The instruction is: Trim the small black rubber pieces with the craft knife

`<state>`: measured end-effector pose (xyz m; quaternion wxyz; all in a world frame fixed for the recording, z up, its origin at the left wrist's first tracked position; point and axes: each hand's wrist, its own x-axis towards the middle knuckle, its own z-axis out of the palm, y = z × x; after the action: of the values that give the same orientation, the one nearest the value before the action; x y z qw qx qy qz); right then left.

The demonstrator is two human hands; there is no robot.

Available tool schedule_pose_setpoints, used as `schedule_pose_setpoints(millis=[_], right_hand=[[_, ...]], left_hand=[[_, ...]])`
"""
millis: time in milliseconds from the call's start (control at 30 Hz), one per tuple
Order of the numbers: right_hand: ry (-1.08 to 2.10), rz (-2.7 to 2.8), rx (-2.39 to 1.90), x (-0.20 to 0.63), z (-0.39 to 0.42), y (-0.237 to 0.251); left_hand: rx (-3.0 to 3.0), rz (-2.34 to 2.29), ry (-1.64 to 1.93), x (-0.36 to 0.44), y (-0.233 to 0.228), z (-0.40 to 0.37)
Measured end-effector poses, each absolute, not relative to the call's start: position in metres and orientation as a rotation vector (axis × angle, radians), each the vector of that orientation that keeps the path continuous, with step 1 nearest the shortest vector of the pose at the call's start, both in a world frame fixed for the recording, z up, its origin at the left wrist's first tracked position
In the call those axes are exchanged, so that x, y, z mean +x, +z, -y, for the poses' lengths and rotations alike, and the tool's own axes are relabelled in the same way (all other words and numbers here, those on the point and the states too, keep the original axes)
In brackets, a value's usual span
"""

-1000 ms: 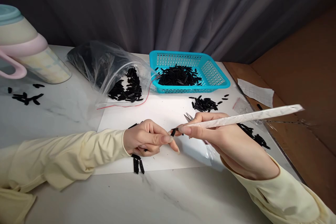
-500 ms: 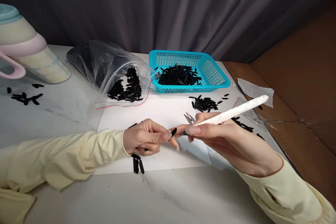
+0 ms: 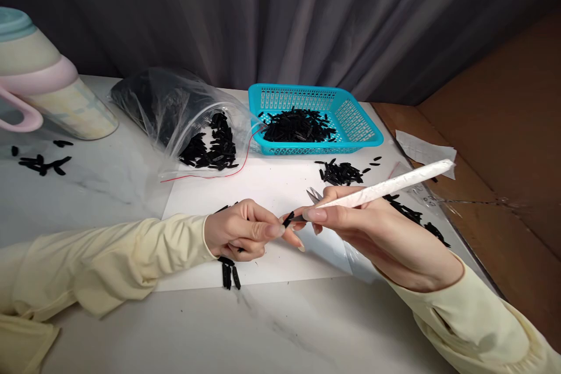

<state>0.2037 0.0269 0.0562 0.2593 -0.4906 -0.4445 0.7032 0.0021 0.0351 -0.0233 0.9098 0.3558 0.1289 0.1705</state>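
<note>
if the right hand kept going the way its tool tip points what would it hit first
The right hand points its white tool leftward at the small black piece pinched by the left hand. It would meet that piece first, then the left fingertips; they look almost touching, though depth is unclear.

Glossy marble-look table (image 3: pixel 280 327), perforated plastic basket (image 3: pixel 357 123)

A small black piece (image 3: pixel 288 220), short and slim, is pinched at one end between thumb and forefinger, tilted up to the right. A long white-wrapped tool (image 3: pixel 385 186) (pen-like, tapering toward the piece) slants up to the right, its dark tip meeting the piece above the white sheet.
</note>
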Motion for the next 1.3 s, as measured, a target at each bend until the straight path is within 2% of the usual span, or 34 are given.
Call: schedule_pose_setpoints(millis=[300,1300], right_hand=[[1.971,1.170,-1.305,0.205,-0.026,0.056],[1.804,1.256,-1.298,0.204,-0.016,0.060]], left_hand=[[0.734,-0.313,0.317,0.003,-0.020,-0.035],[0.759,-0.457,0.366,0.003,-0.020,-0.034]])
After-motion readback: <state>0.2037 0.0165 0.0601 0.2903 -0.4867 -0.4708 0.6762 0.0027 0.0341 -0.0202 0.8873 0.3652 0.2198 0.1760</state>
